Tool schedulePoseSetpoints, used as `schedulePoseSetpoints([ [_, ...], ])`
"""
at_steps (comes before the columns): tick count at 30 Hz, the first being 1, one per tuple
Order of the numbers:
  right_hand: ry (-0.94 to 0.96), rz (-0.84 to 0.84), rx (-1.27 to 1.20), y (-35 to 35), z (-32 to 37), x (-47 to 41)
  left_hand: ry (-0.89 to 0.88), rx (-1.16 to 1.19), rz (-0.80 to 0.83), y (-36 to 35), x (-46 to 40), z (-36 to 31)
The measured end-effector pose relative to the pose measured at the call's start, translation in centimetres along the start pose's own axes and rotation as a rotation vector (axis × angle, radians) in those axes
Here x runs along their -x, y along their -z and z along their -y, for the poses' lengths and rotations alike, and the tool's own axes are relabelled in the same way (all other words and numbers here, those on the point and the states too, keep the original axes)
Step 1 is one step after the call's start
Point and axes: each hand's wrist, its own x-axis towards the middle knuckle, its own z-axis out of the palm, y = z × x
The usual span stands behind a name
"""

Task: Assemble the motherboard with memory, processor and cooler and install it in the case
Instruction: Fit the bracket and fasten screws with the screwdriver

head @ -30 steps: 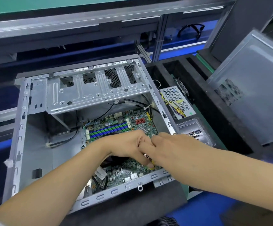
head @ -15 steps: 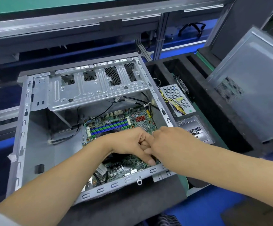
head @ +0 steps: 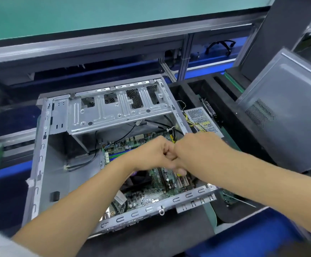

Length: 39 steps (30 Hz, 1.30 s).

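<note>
We are bringing our left hand and right hand together, fingers curled, knuckles touching, whatever they pinch hidden, just above the motherboard lying beneath them in the case, probably seating a small connector.

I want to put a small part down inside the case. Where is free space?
The bare case floor is free, between the left wall and the motherboard. It is crowded where the left hand and right hand meet over the board.
</note>
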Motion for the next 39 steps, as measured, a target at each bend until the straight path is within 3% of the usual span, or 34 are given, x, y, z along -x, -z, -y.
schedulePoseSetpoints([
  [4, -0.056, -0.218, -0.149, 3.4, -3.0, 0.6, 0.035, 0.222, -0.258, 4.7, 3.0, -0.7],
  [8, -0.03, -0.167, -0.441, 2.2, -3.7, -0.4, 0.176, 0.671, -0.564, 5.9, 6.6, 1.7],
  [12, 0.053, -0.159, -0.595, -0.2, -3.2, -1.6, 0.31, 0.881, -0.752, 4.5, 7.1, 3.6],
  [18, 0.113, -0.174, -0.711, -2.1, -2.9, -2.5, 0.256, 1.025, -0.777, 3.8, 6.3, 3.8],
  [22, 0.137, -0.181, -0.709, -2.3, -3.0, -2.4, 0.235, 0.964, -0.744, 3.5, 5.9, 4.0],
  [30, 0.137, -0.193, -0.634, -2.1, -3.5, -1.6, 0.121, 1.167, -0.65, 3.8, 5.8, 4.4],
  [39, 0.12, -0.245, -0.575, -1.8, -3.8, -1.1, 0.174, 1.102, -0.714, 3.6, 5.8, 4.3],
])
